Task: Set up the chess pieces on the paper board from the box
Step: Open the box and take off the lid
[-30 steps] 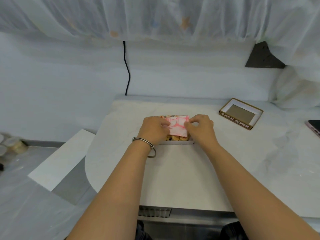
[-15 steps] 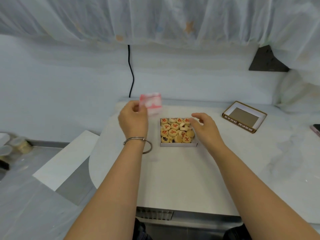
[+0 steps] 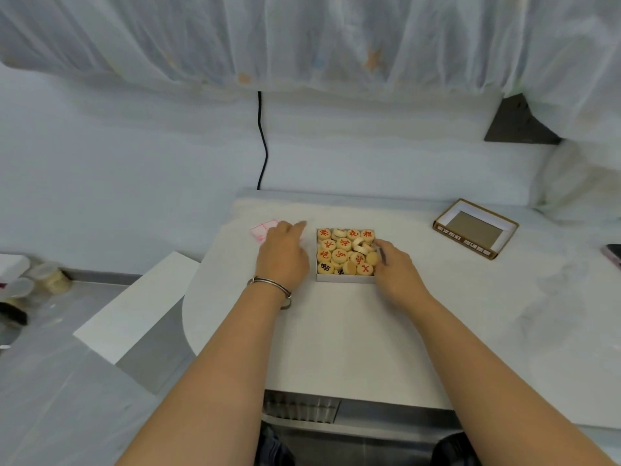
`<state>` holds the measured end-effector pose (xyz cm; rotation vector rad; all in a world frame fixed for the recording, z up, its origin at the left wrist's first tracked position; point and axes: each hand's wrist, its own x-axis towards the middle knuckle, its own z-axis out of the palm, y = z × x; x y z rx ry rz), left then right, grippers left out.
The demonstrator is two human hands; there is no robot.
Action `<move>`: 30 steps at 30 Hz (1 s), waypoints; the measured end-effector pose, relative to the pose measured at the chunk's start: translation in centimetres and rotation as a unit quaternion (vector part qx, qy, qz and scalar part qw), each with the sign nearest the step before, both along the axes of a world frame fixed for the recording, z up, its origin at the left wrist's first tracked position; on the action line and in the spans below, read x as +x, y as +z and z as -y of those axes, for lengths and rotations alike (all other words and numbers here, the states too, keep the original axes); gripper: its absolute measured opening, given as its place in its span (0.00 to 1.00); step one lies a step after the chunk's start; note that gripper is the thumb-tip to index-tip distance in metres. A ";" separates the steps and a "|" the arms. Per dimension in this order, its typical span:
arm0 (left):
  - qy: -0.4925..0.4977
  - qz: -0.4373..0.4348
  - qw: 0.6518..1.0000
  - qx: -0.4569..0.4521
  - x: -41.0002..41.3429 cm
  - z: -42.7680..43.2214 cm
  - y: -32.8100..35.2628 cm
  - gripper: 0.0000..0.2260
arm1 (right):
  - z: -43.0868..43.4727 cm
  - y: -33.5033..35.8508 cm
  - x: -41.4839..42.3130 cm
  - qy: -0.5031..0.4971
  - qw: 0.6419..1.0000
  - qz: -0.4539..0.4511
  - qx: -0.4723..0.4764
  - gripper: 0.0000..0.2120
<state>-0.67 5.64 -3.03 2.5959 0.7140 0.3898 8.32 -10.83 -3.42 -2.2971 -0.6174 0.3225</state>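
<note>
Our left hand point(image 3: 284, 255) lies flat, fingers straight, over the folded pink paper board point(image 3: 263, 230), just left of the open box point(image 3: 346, 279) of round chess pieces point(image 3: 340, 254). Our right hand point(image 3: 398, 269) rests against the box's right wall, fingers relaxed, gripping nothing.

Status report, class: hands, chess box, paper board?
Left hand open, at folded paper board beside box. Right hand open, touching box's right wall. Pieces in box. Nothing blocking.

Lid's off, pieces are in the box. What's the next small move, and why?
Probably unfold the paper board with the left hand: it lies folded on the table left of the box, and the chess pieces need it flat first.
</note>
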 end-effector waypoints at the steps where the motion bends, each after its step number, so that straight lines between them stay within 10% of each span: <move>1: -0.009 0.001 0.999 -0.047 0.2 1.0 0.5 0.22 | 0.1 0.1 -0.1 0.002 1.000 -0.006 0.009 0.22; 19: 0.017 -0.023 0.979 -0.200 -1.3 5.7 2.0 0.22 | 4.9 1.6 -0.9 -0.059 0.997 -0.046 0.018 0.17; 30: -0.100 -0.117 0.987 -0.049 -2.5 7.5 3.6 0.15 | 5.9 2.4 -1.4 0.031 0.993 0.022 -0.115 0.09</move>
